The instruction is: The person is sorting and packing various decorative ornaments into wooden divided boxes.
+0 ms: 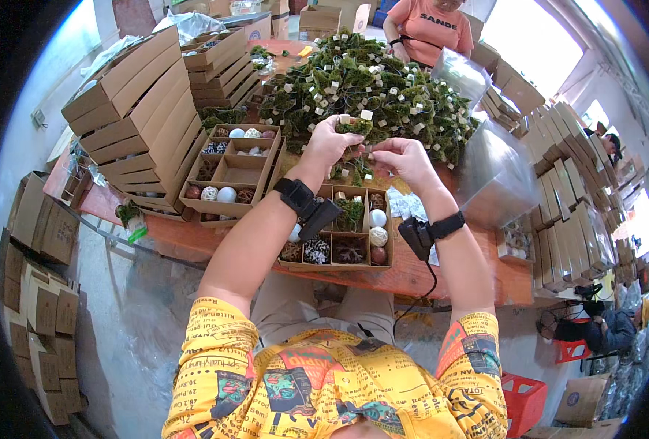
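Observation:
My left hand (327,145) is closed around a tuft of green moss (355,126) with small pale cubes on it, part of a moss garland. Close beside it, my right hand (406,159) has thumb and fingers pinched together; what lies between them is too small to make out. Below both hands, at the table's near edge, stands a divided cardboard box (345,268). It holds moss (351,214) in a middle compartment, with white balls, brown balls and woven balls around it. Beyond my hands rises a large heap of moss garlands (368,80) with pale cubes.
Left of my hands is another divided box (241,174) with balls, beside tall stacks of cardboard trays (137,121). Clear plastic boxes (496,172) stand at the right. A person in an orange shirt (430,33) is behind the heap. A red stool (523,404) sits on the floor.

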The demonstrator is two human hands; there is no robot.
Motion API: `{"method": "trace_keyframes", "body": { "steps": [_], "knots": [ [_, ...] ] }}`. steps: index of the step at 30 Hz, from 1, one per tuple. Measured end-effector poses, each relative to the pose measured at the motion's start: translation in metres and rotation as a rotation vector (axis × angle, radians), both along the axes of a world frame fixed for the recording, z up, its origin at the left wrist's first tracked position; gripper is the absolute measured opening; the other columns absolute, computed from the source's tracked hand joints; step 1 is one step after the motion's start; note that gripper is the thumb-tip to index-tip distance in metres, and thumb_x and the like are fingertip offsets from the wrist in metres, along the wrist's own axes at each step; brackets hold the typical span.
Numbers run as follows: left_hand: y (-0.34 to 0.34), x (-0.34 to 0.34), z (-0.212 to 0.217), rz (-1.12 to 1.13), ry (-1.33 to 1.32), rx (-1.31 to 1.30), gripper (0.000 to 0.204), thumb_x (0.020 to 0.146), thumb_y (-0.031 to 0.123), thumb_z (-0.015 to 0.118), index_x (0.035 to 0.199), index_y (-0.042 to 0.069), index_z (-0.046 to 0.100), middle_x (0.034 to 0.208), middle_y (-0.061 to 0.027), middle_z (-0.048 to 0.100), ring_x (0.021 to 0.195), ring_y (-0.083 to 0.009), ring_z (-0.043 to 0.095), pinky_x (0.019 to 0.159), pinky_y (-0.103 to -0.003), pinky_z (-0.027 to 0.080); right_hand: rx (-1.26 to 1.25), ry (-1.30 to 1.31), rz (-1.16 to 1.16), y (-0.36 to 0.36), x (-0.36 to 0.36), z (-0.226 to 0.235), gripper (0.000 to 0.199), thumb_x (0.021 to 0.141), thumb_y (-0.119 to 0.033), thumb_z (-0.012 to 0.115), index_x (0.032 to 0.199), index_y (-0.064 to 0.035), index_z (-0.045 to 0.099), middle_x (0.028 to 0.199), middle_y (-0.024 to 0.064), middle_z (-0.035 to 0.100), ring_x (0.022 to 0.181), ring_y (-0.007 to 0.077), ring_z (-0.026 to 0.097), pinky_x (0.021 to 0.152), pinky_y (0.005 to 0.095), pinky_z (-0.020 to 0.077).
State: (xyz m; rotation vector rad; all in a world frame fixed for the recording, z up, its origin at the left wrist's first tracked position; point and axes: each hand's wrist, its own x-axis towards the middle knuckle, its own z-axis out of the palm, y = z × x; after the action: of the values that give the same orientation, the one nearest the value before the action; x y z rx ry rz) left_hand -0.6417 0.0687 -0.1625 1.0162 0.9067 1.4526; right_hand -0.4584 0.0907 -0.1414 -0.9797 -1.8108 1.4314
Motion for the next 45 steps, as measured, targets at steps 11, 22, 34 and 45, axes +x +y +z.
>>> {"method": "trace_keyframes", "body": {
  "steps": [11, 22, 34, 45],
  "knots": [
    [-0.003, 0.007, -0.013, -0.048, 0.275, -0.01, 0.027, 0.078, -0.001, 0.065, 0.103, 0.004, 0.055, 0.078, -0.0029, 0.059, 0.061, -0.0113, 0.057, 0.057, -0.026, 0.049, 0.196, 0.228, -0.039, 0.017, -0.001, 0.009, 0.015, 0.074, 0.005, 0.066, 0.087, 0.0009, 0.063, 0.078, 0.0041, 0.064, 0.065, 0.0094, 0.061, 0.06, 0.0223, 0.0499],
    [-0.015, 0.001, -0.01, -0.272, 0.297, 0.048, 0.028, 0.081, 0.001, 0.062, 0.108, 0.004, 0.054, 0.085, -0.0026, 0.059, 0.07, -0.0103, 0.058, 0.062, -0.025, 0.047, 0.17, -0.14, 0.054, 0.018, 0.004, 0.023, 0.023, 0.074, -0.001, 0.067, 0.096, 0.0017, 0.068, 0.075, 0.0043, 0.065, 0.06, 0.0076, 0.057, 0.054, 0.0226, 0.0475],
    [-0.021, 0.001, -0.01, -0.271, 0.381, 0.127, 0.045, 0.077, -0.004, 0.06, 0.119, 0.004, 0.049, 0.097, -0.0016, 0.058, 0.084, -0.0115, 0.058, 0.07, -0.026, 0.047, 0.211, 0.024, 0.034, 0.001, -0.014, 0.008, 0.027, 0.075, -0.001, 0.066, 0.102, -0.0011, 0.063, 0.088, 0.0012, 0.064, 0.063, 0.0047, 0.056, 0.056, 0.0191, 0.0458],
    [-0.031, 0.003, -0.022, -0.038, 0.75, 0.423, 0.077, 0.072, -0.005, 0.062, 0.141, 0.001, 0.028, 0.134, -0.0176, 0.044, 0.124, -0.023, 0.043, 0.103, -0.032, 0.033, 0.124, -0.021, 0.146, -0.001, -0.01, 0.007, 0.026, 0.075, -0.002, 0.069, 0.101, -0.002, 0.066, 0.085, 0.0021, 0.064, 0.065, 0.0042, 0.056, 0.06, 0.0194, 0.0467]
  ]
}}
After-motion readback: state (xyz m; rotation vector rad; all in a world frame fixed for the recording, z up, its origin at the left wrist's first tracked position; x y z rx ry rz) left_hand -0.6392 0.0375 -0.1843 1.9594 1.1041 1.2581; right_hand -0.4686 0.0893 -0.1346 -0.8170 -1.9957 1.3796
